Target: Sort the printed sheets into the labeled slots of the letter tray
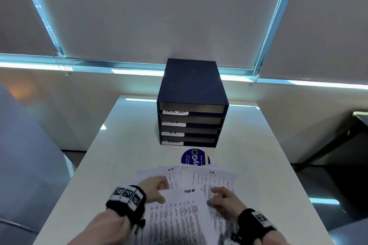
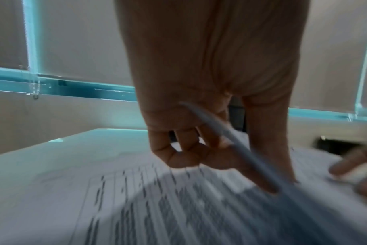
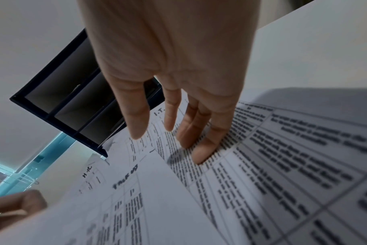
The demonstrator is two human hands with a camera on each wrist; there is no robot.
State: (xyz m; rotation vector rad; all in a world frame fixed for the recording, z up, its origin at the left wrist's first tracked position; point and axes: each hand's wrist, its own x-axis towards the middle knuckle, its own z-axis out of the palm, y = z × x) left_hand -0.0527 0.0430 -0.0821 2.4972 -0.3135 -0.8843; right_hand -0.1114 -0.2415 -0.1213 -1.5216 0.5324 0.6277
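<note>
The white counter [image 1: 258, 155] carries a dark letter tray [image 1: 191, 89] at frame centre, a round blue sticker [image 1: 194, 158] below it, and spread printed sheets [image 1: 219, 177] at the bottom.

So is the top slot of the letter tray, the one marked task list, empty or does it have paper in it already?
Apparently empty: the TASK LIST slot of the letter tray shows only a bare grey floor; its back is hidden.

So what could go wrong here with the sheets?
The left hand pinches only the corner of the top sheet, so it may crease or drag the fanned sheets below askew. The tray labels look small; the sheet marked for the task list could go into the wrong slot.
</note>
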